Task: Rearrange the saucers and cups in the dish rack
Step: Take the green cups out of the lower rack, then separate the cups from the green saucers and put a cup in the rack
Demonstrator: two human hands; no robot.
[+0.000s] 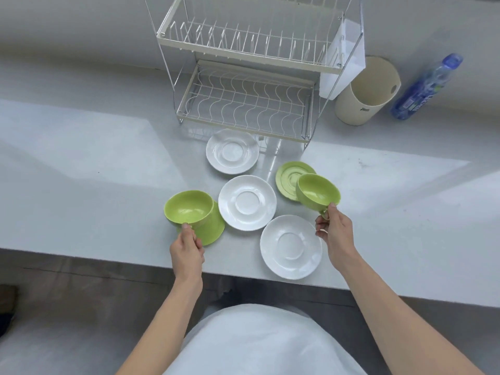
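My left hand point(186, 251) pinches the handle of a green cup point(188, 209) held over a green saucer point(212, 231) on the counter. My right hand point(334, 230) grips the handle of a second green cup point(318, 192), lifted and tilted above another green saucer point(288, 178). Three white saucers lie on the counter: one near the rack point(232, 151), one in the middle point(247, 203), one by the front edge point(290, 246). The two-tier wire dish rack point(243, 104) stands behind them with both tiers bare.
A cream utensil holder point(365, 93) stands right of the rack, and a blue plastic bottle point(427, 86) lies beyond it. A clear plastic side panel point(342, 58) hangs on the rack's right end. The counter's front edge point(108, 259) runs just below the saucers.
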